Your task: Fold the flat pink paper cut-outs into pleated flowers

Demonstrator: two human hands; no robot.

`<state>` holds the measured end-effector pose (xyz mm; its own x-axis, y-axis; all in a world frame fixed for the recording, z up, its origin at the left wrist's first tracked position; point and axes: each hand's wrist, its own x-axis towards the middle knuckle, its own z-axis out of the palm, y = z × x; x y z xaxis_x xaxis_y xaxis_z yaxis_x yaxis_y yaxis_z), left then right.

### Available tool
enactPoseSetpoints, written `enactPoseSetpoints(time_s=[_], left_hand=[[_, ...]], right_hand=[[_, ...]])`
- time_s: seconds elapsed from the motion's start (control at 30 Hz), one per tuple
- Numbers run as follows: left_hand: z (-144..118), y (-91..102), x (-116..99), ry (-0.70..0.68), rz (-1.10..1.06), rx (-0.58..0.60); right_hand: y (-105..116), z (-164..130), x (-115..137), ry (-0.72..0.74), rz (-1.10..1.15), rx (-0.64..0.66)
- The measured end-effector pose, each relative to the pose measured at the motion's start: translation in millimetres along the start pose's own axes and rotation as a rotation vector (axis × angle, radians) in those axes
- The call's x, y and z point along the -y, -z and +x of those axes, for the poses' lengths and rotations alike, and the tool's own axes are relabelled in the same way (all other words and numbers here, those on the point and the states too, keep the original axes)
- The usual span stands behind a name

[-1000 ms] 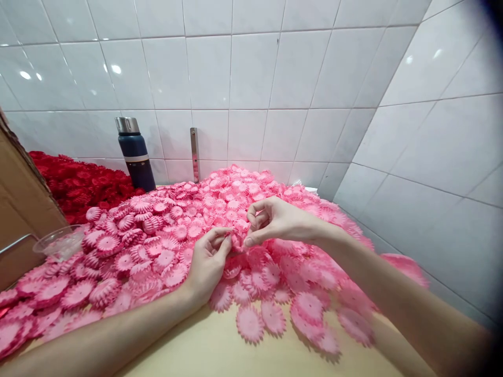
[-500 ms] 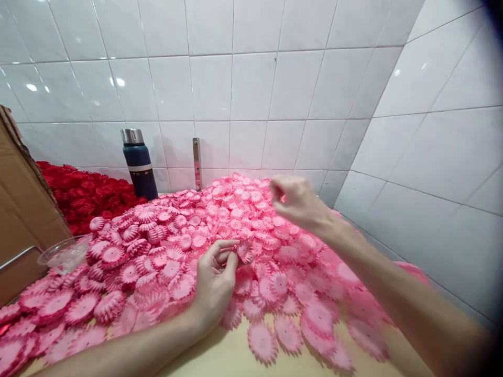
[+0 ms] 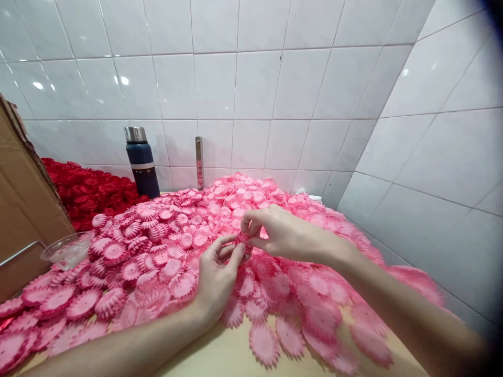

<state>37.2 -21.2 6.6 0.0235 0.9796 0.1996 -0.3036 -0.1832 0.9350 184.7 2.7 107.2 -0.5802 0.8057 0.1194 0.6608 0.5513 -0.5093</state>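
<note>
Pink scalloped petal piece (image 3: 243, 239), one: pinched at fingertips of left hand (image 3: 218, 272); right hand (image 3: 281, 233), curled, hold unclear, newly returned beside it.

Room above the pink heap (image 3: 168, 251), walled behind
Bare tabletop (image 3: 220, 351) shows toward the near edge; a bottle (image 3: 143, 166) stands in the way at far left, a cardboard box (image 3: 29, 193) toward the left edge, a tiled wall (image 3: 255, 89) along the far edge.
</note>
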Motion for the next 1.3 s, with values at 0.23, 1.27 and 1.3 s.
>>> enactPoseSetpoints(time_s=[0.23,1.27,1.3], left_hand=[[-0.5,-1.7,-0.9,0.017,-0.033,-0.005],[4.5,3.0,2.8,-0.178,0.238,-0.011],[5.2,3.2,3.7,-0.182,0.235,-0.021]], right_hand=[[-3.1,6.7,-16.5,-0.062,0.331,0.030],[5.5,11.3,-44.5,0.025,0.189,-0.403],[2.3,13.2,-42.8,0.048,0.130,-0.448]])
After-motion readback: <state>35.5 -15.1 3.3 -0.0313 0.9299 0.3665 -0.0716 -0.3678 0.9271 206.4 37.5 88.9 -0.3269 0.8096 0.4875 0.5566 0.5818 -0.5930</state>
